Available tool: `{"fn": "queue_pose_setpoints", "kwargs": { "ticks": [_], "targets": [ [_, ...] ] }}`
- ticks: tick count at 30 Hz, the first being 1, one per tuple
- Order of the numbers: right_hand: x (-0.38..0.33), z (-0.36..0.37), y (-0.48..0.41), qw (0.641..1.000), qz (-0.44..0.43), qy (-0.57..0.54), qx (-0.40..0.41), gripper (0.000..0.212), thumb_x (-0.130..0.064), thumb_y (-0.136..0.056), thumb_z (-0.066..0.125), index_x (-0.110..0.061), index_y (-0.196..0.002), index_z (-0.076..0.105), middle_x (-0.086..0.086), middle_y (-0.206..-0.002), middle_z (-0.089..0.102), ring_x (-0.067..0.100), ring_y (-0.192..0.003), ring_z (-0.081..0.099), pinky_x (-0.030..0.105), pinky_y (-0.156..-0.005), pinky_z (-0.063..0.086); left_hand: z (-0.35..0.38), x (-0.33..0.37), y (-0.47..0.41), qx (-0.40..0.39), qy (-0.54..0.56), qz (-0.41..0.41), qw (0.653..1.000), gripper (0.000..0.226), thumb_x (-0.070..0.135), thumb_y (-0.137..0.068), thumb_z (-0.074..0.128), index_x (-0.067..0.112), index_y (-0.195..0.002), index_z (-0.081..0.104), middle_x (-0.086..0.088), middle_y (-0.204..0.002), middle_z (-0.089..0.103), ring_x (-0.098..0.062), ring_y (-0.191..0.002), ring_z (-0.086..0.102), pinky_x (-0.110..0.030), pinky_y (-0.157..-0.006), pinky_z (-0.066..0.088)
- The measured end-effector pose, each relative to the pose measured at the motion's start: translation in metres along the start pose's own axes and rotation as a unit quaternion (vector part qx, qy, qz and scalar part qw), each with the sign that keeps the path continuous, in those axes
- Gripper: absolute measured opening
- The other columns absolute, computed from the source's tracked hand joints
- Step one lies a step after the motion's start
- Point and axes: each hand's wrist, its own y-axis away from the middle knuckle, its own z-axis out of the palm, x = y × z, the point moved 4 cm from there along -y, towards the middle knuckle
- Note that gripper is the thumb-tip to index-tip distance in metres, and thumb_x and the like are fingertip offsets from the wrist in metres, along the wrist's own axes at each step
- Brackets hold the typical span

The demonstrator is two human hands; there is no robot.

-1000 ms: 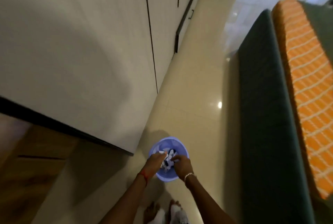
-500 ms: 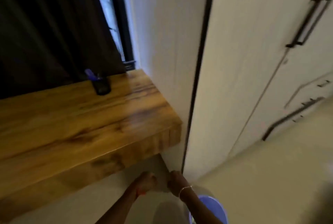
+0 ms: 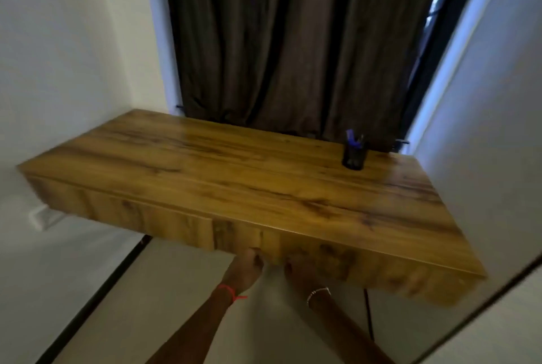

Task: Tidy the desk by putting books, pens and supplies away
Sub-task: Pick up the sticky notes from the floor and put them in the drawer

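- Mostly the frame is filled by a wall-mounted wooden desk [image 3: 234, 176], running from middle left to lower right, its top bare except for one item.
- Toward the upper right of the desktop stands a black mesh pen holder [image 3: 354, 157] with blue pens [image 3: 352, 136] upright inside, likely parked at the back to keep the work surface free.
- At lower centre, the left hand [image 3: 245, 268] and right hand [image 3: 303, 274] sit close together, just apart, at the bottom lip of the desk's front panel.
- Both hands are blurred; whether the fingers hook under the edge or hold anything cannot be told.
- Seams in the front panel suggest drawers, so the hands may be placed there to pull one open.
- Behind the desk hangs a dark curtain [image 3: 293, 41].
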Motion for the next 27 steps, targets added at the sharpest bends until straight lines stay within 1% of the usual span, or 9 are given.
{"fn": "queue_pose_setpoints", "kwargs": {
  "ticks": [2,5,8,11,13,16,21,24,27],
  "targets": [
    [-0.039,0.005,0.003,1.000,-0.002,-0.017,0.000,0.043,-0.022,-0.091,0.030,-0.005,-0.118,0.059,0.012,-0.128,0.057,0.022,-0.124,0.049,0.028,-0.106,0.030,-0.027,-0.018,0.009,0.017,0.012,-0.005,1.000,0.021,0.004,-0.086,0.050,0.017,-0.079,0.065,-0.015,-0.098,0.068,-0.028,-0.097,0.063,-0.037,-0.088,0.050],
    [-0.102,0.034,0.004,0.999,-0.025,-0.043,0.021,0.054,-0.032,-0.085,0.025,-0.002,-0.108,0.064,0.016,-0.117,0.062,0.026,-0.117,0.054,0.030,-0.102,0.038,-0.073,-0.056,0.025,0.036,0.011,-0.025,0.999,0.020,0.005,-0.088,0.050,0.006,-0.094,0.069,-0.011,-0.094,0.067,-0.021,-0.087,0.059,-0.030,-0.086,0.048],
    [-0.145,0.059,0.005,0.999,-0.039,-0.035,0.002,0.039,-0.025,-0.093,0.034,-0.005,-0.108,0.063,0.010,-0.113,0.062,0.022,-0.114,0.053,0.028,-0.099,0.037,-0.114,-0.095,0.038,0.058,0.069,-0.027,0.996,0.029,-0.008,-0.081,0.047,0.013,-0.074,0.065,-0.011,-0.083,0.063,-0.021,-0.083,0.059,-0.039,-0.082,0.051],
    [-0.187,0.078,-0.004,0.996,-0.042,-0.082,0.013,0.021,-0.007,-0.092,0.043,0.000,-0.095,0.062,0.012,-0.095,0.060,0.023,-0.093,0.057,0.026,-0.080,0.040,-0.154,-0.129,0.052,0.092,0.085,-0.039,0.991,0.024,-0.010,-0.081,0.046,-0.001,-0.086,0.068,-0.012,-0.081,0.065,-0.024,-0.082,0.062,-0.037,-0.081,0.052],
    [-0.211,0.087,-0.008,0.993,-0.038,-0.112,0.019,0.018,-0.004,-0.090,0.044,0.002,-0.088,0.061,0.014,-0.090,0.058,0.019,-0.083,0.052,0.023,-0.072,0.036,-0.176,-0.143,0.063,0.114,0.124,-0.043,0.985,0.024,-0.012,-0.084,0.045,-0.001,-0.088,0.066,-0.008,-0.075,0.063,-0.023,-0.074,0.061,-0.033,-0.073,0.055],
    [-0.244,0.101,-0.013,0.984,-0.051,-0.169,0.032,0.017,-0.001,-0.089,0.046,0.002,-0.082,0.061,0.010,-0.082,0.052,0.017,-0.078,0.048,0.026,-0.072,0.035,-0.201,-0.162,0.074,0.139,0.213,-0.082,0.964,0.022,-0.008,-0.089,0.043,-0.002,-0.089,0.064,-0.009,-0.074,0.062,-0.018,-0.065,0.059,-0.013,-0.052,0.047],
    [-0.282,0.122,-0.019,0.970,-0.049,-0.238,0.021,0.019,-0.001,-0.088,0.050,0.006,-0.074,0.060,0.007,-0.065,0.051,0.011,-0.061,0.043,0.010,-0.053,0.033,-0.231,-0.192,0.084,0.163,0.451,-0.191,0.857,0.013,0.006,-0.091,0.050,0.010,-0.091,0.062,-0.007,-0.083,0.067,-0.021,-0.075,0.063,-0.028,-0.066,0.049],
    [-0.295,0.141,-0.032,0.954,-0.033,-0.299,-0.005,0.025,-0.004,-0.090,0.050,0.001,-0.065,0.053,0.008,-0.062,0.042,0.010,-0.058,0.037,0.014,-0.050,0.028,-0.240,-0.209,0.084,0.139,0.555,-0.229,0.787,0.013,0.013,-0.095,0.046,0.011,-0.096,0.059,-0.006,-0.091,0.066,-0.022,-0.086,0.063,-0.033,-0.074,0.051],
    [-0.303,0.161,-0.049,0.934,0.013,-0.357,-0.026,0.028,-0.006,-0.092,0.049,-0.007,-0.065,0.054,0.005,-0.059,0.049,0.001,-0.051,0.046,0.012,-0.050,0.036,-0.246,-0.227,0.074,0.127,0.625,-0.245,0.730,0.015,0.015,-0.095,0.043,0.011,-0.095,0.058,-0.006,-0.095,0.064,-0.023,-0.089,0.061,-0.035,-0.083,0.048]
  ]
}}
